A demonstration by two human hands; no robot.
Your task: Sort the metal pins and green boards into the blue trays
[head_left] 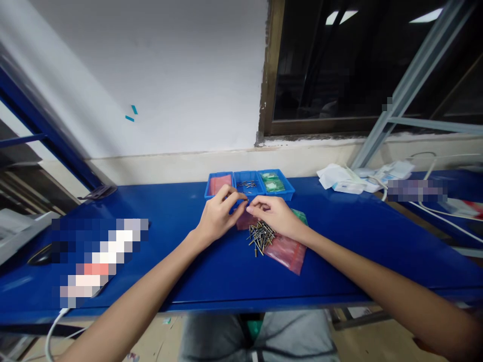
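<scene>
Head view: both hands (247, 211) pinch a level pin (246, 200).

I can't read any words or numbers here. The thing lying on the left of the blue counter (211, 281) is blurred into squares, and so is a patch on the right by the white papers (341, 179). The green packs (273, 185) in the blue tray (249, 183) are too small for me to read. The pink bags (287, 251) show no print I can make out.
</scene>
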